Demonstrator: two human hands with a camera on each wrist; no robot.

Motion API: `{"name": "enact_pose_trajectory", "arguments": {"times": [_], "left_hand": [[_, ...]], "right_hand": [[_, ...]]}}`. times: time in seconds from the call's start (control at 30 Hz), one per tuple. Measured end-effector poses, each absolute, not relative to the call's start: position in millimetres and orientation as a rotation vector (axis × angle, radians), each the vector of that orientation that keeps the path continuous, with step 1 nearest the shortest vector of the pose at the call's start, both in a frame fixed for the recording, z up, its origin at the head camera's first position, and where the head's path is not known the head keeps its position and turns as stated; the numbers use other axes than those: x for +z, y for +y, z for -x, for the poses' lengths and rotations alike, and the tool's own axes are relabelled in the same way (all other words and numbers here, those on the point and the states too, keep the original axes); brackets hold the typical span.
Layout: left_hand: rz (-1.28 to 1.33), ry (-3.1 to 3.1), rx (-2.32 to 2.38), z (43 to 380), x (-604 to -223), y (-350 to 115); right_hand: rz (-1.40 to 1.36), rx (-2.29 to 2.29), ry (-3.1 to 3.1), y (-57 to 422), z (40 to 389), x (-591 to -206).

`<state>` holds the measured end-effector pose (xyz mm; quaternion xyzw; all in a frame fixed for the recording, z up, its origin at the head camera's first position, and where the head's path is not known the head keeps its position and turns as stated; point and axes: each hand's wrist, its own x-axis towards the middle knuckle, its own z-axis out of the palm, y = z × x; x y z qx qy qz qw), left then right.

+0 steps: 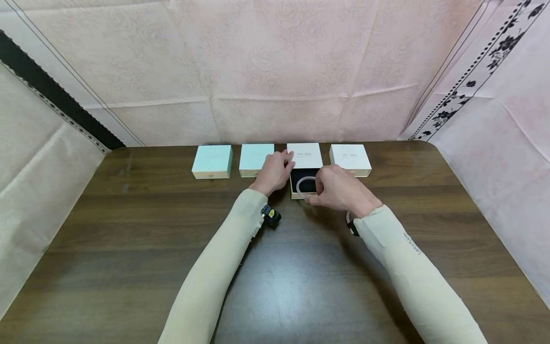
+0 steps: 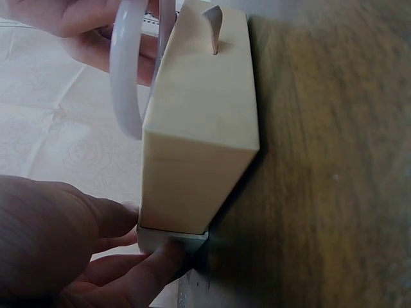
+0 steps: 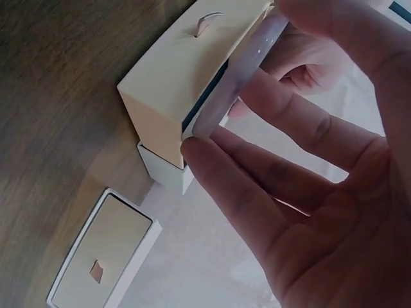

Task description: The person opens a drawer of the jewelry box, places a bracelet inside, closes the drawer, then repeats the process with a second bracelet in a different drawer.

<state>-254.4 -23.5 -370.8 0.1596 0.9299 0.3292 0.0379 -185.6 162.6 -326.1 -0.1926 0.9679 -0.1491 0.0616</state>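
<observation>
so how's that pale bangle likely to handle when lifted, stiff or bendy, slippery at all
The bangle is probably stiff: it shows an even, unbent curve in the right hand's grip. It may be somewhat slippery, since its surface looks smooth and shiny. Set on edge, its round shape could let it roll.

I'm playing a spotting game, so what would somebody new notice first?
Probably the pale bangle, pinched by the right hand at the pulled-out drawer of a white jewelry box. Next, perhaps, the row along the table's far edge: two mint boxes, then two white ones.
</observation>
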Motion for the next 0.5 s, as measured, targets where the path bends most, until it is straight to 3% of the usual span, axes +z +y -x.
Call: {"name": "enact_pose_trajectory", "arguments": {"times": [0.5], "left_hand": [[-0.501, 2.855, 0.999, 254.8, -371.4, -24.4]], "right_hand": [[0.535, -0.448, 2.971, 157.6, 190.0, -328.3]]}}
